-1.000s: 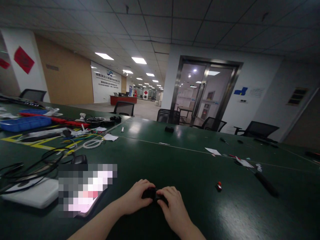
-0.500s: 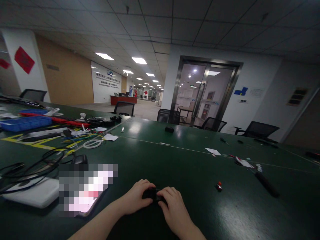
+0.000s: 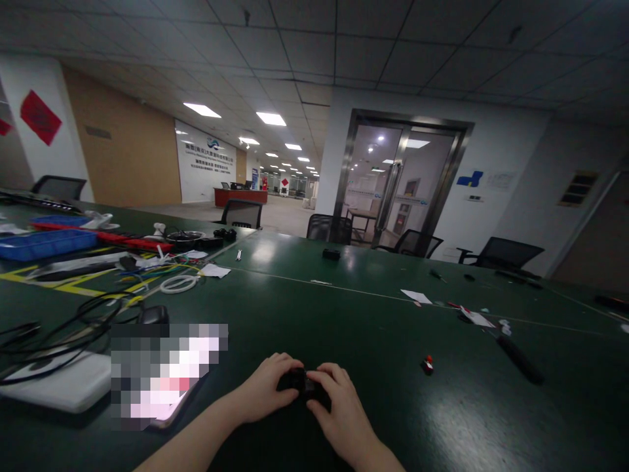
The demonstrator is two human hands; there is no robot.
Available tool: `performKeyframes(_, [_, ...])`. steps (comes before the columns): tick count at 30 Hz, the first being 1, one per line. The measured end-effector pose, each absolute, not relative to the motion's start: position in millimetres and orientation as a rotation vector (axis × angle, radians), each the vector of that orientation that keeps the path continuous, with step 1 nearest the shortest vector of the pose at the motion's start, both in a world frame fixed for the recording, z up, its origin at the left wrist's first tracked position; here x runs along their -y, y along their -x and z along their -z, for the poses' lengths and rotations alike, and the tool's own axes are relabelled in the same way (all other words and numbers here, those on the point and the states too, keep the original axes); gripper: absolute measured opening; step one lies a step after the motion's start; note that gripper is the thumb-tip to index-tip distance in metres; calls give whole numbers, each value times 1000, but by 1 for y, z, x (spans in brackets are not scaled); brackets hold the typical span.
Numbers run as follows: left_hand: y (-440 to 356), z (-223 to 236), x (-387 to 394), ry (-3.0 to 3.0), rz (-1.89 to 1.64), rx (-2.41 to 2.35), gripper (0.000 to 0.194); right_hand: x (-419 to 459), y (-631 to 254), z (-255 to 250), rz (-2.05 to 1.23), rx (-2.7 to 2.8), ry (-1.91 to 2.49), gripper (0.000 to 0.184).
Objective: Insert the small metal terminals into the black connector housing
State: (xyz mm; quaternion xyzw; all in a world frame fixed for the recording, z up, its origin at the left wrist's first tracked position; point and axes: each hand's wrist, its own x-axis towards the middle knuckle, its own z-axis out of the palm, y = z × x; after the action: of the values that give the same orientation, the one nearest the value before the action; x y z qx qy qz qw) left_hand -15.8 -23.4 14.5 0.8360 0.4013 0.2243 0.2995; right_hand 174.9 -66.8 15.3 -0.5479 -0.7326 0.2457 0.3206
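Right grip [image 3: 340, 408] widened slightly around black object [image 3: 307, 385].

An office: mesh chairs [image 3: 329, 229] along the tabletop [image 3: 275, 314], wall lettering [image 3: 210, 155], a red desk [image 3: 240, 197], glass doors [image 3: 367, 160], ceiling lights [image 3: 271, 118].

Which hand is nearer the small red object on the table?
Right. The right hand is left of the small red object; the left hand is farther left.
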Motion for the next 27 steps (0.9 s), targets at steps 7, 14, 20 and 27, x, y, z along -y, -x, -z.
performKeyframes(7, [18,-10,21,-2201,-579,-1068,41,61,-183,-3,-797,1751,1422,46])
performKeyframes(14, [17,-10,21,-2191,-564,-1100,52,60,-182,-8,-767,1819,1508,41])
performKeyframes(20, [16,-13,22,-2189,-573,-1103,40,61,-183,-7,-752,1838,1488,40])
performKeyframes(27, [15,-15,23,-2218,-570,-1115,33,60,-184,-4,-769,1784,1449,36])
